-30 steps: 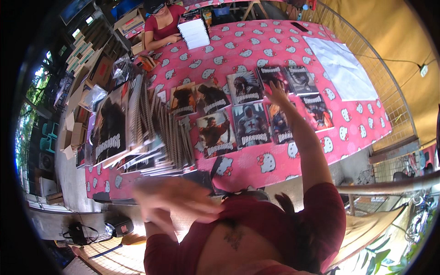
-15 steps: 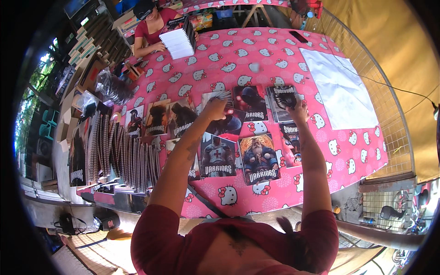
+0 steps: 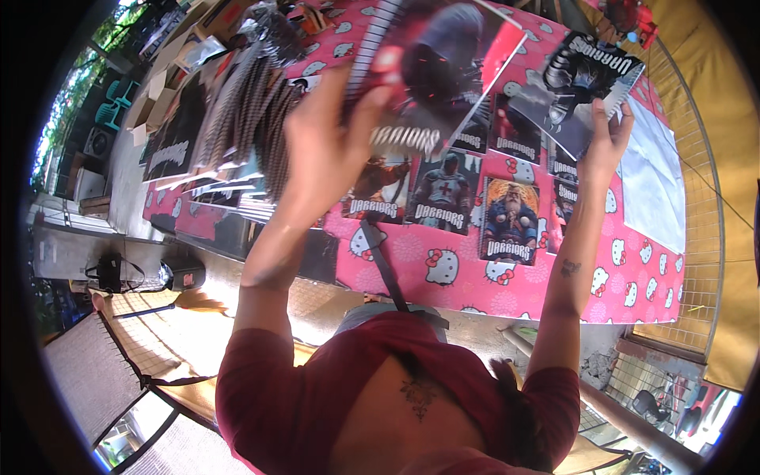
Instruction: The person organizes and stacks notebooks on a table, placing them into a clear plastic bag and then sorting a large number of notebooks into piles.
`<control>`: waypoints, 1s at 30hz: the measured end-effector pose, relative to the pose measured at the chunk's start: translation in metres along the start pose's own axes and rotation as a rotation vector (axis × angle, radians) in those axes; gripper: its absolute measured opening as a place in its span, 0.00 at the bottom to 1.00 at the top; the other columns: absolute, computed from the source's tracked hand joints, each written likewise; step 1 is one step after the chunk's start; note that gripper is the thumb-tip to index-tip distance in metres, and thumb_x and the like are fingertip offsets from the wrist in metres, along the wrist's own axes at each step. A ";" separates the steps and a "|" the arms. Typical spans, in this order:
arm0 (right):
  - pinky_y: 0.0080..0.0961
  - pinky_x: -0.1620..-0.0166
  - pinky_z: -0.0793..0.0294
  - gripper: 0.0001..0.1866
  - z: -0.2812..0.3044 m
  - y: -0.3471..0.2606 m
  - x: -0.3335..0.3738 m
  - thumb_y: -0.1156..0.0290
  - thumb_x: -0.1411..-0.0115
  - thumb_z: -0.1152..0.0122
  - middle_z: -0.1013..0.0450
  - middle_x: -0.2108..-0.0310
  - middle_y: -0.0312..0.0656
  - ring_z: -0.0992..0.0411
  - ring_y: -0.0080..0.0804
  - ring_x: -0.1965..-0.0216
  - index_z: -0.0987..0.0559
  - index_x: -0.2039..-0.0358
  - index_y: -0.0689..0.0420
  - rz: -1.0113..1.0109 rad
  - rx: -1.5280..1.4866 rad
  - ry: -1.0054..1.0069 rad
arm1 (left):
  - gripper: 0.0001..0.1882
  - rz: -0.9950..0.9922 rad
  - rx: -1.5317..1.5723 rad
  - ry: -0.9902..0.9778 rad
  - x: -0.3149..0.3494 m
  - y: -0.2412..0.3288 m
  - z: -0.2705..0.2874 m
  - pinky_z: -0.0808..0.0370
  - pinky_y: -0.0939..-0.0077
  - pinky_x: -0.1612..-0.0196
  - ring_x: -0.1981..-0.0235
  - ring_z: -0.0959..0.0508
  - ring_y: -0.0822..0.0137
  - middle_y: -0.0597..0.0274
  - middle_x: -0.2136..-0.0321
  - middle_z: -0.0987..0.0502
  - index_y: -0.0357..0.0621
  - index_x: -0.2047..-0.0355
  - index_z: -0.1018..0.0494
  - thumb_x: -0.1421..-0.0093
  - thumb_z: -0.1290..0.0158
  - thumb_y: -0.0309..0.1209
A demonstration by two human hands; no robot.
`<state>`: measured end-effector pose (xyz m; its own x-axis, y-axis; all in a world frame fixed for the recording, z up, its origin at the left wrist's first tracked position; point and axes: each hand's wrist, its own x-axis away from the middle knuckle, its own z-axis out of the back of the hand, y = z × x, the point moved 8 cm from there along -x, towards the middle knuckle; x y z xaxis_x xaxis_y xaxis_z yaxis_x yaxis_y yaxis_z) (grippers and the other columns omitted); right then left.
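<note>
My left hand (image 3: 328,142) is raised and grips a spiral-bound notebook (image 3: 443,59) with a dark armoured figure on a red cover, held up close to the camera. My right hand (image 3: 606,142) holds a second notebook (image 3: 582,79) with a black and white cover, lifted above the table. Below both hands, several more notebooks with warrior pictures (image 3: 447,190) lie flat in rows on a pink tablecloth (image 3: 467,273) printed with white cat faces.
A long fanned row of spiral notebooks (image 3: 245,127) fills the table's left part. A white sheet (image 3: 653,182) lies at the right end beside a wire fence (image 3: 701,229). Cardboard boxes (image 3: 154,107) stand at the far left. A black bag (image 3: 119,273) sits on the ground.
Both hands have lifted a notebook each off the table and raised them toward the camera. My head has moved closer over the table.
</note>
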<state>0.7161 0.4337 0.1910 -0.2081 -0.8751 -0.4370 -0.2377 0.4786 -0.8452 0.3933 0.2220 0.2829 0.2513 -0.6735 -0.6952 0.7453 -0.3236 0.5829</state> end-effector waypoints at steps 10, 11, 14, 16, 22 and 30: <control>0.25 0.55 0.29 0.25 -0.363 -0.085 0.179 0.80 0.41 0.46 0.28 0.56 0.41 0.30 0.29 0.57 0.33 0.42 0.54 -0.432 -0.741 -0.449 | 0.15 -0.292 -0.466 0.569 -0.008 -0.035 0.356 0.27 0.82 0.64 0.64 0.22 0.72 0.57 0.64 0.22 0.31 0.52 0.27 0.38 0.48 0.25; 0.31 0.49 0.31 0.27 -0.379 -0.074 0.181 0.78 0.43 0.43 0.28 0.54 0.46 0.29 0.38 0.54 0.34 0.42 0.58 -0.139 -0.421 -0.351 | 0.15 -0.195 -0.461 0.494 -0.020 -0.066 0.359 0.27 0.81 0.62 0.63 0.22 0.71 0.57 0.63 0.21 0.31 0.54 0.25 0.38 0.49 0.27; 0.40 0.37 0.42 0.29 -0.399 -0.035 0.216 0.66 0.44 0.37 0.33 0.45 0.58 0.38 0.52 0.41 0.30 0.43 0.60 0.192 0.344 -0.310 | 0.16 0.114 -0.237 0.061 -0.043 -0.162 0.312 0.29 0.78 0.53 0.56 0.23 0.70 0.58 0.59 0.20 0.35 0.53 0.23 0.36 0.49 0.33; 0.36 0.40 0.38 0.25 -0.374 -0.034 0.227 0.63 0.41 0.38 0.33 0.46 0.54 0.34 0.46 0.44 0.29 0.45 0.61 0.173 0.339 -0.132 | 0.16 0.173 -0.396 -0.210 -0.020 -0.184 0.273 0.30 0.80 0.67 0.74 0.28 0.77 0.64 0.77 0.25 0.41 0.72 0.25 0.34 0.48 0.40; 0.23 0.59 0.27 0.13 -0.249 -0.020 0.418 0.69 0.37 0.41 0.25 0.57 0.40 0.28 0.23 0.59 0.25 0.53 0.58 -0.231 0.128 -1.218 | 0.16 -0.041 -0.037 0.551 0.048 -0.073 0.327 0.26 0.69 0.47 0.56 0.21 0.60 0.50 0.59 0.20 0.29 0.55 0.24 0.36 0.51 0.29; 0.32 0.46 0.29 0.23 -0.068 0.065 0.581 0.59 0.38 0.38 0.26 0.52 0.48 0.25 0.37 0.51 0.26 0.47 0.57 -0.895 0.354 -1.213 | 0.17 0.204 0.444 -1.178 0.359 -0.112 0.053 0.27 0.62 0.53 0.55 0.23 0.49 0.50 0.54 0.23 0.42 0.49 0.27 0.38 0.51 0.28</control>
<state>0.5149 -0.0387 -0.0963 0.7839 -0.4720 0.4034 0.4054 -0.1030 -0.9083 0.3677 -0.0184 -0.0097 -0.5311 -0.8433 0.0826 0.4312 -0.1850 0.8831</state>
